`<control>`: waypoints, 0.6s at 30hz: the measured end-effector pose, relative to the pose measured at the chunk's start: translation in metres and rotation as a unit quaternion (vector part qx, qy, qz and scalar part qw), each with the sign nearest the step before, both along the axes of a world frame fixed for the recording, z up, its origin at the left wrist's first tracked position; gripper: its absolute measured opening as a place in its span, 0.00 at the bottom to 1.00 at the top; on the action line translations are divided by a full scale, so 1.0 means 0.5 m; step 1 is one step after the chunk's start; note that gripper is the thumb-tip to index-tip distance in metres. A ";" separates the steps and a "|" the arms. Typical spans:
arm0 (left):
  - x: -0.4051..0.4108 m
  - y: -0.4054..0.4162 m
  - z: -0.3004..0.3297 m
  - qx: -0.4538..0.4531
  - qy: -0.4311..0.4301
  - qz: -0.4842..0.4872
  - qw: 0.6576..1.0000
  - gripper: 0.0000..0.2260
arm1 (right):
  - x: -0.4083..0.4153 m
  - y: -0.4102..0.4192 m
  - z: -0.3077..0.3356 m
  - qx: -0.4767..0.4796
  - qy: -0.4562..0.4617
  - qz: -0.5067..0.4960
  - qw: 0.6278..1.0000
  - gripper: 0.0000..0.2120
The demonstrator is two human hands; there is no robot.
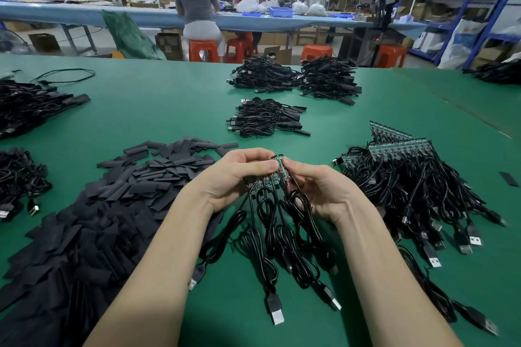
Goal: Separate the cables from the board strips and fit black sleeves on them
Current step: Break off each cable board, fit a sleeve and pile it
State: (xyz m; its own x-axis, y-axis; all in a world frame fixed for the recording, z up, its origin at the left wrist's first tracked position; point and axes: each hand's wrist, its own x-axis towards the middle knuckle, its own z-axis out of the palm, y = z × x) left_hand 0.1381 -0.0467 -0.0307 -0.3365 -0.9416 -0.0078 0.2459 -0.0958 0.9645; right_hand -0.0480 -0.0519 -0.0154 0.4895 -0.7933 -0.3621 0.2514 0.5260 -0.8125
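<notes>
Head view. A short green board strip [265, 179] is being held above the green table [169, 104], just below frame centre. The strip is showing several small circuit boards joined side by side, each with a thin black cable [272, 222] hanging from its lower edge; the cables are trailing toward 6 o'clock and ending in USB plugs [275, 313] lying on the table. One board [282, 167] at the strip's right end is standing tilted above the row; whether it is already detached cannot be told.

The left hand [234, 177] is gripping the strip from the 9 o'clock side, fingers curled closely over its top edge, thumb underneath. The right hand [318, 189] is pinching the tilted end board, its fingers closed narrowly on it, with the thumb hidden behind the cables.

A large heap of flat black sleeves [112, 205] is lying at 8 o'clock, just beside the left forearm. A stack of further board strips with cables [408, 172] is resting at 3 o'clock, near the right hand. Three bundles of sleeved cables [267, 118] are sitting at 12 o'clock, well apart from the hands. More cable piles [31, 104] are lying at 10 o'clock.

Beyond the table, two persons are sitting at a blue workbench [84, 14] on orange stools [204, 49].
</notes>
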 end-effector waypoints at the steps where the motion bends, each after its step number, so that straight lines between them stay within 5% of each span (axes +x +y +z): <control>1: 0.000 0.000 0.002 -0.003 0.004 0.000 1.000 0.10 | -0.001 0.000 0.002 -0.009 0.005 0.005 1.000 0.05; 9: 0.001 0.000 -0.007 0.012 0.002 -0.017 1.000 0.05 | -0.023 -0.011 -0.005 0.009 0.029 -0.048 0.998 0.05; 12: 0.010 -0.004 -0.005 -0.007 -0.137 0.044 0.990 0.07 | -0.033 -0.018 0.000 -0.049 0.078 -0.088 0.992 0.12; 16: -0.004 -0.014 -0.013 -0.147 -0.500 0.160 0.838 0.08 | -0.016 -0.020 0.006 -0.161 0.196 -0.148 0.956 0.04; 18: -0.030 -0.013 -0.012 -0.214 -0.512 0.215 0.804 0.08 | -0.012 -0.023 0.015 -0.206 0.224 -0.193 0.933 0.04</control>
State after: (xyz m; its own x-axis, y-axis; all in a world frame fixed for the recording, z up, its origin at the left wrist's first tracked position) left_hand 0.1233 -0.0532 -0.0368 -0.0034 -0.9595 0.2816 -0.7756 0.1803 0.6049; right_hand -0.0539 -0.0632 -0.0080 0.0106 -0.9961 -0.0875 -0.0553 0.0868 -0.9947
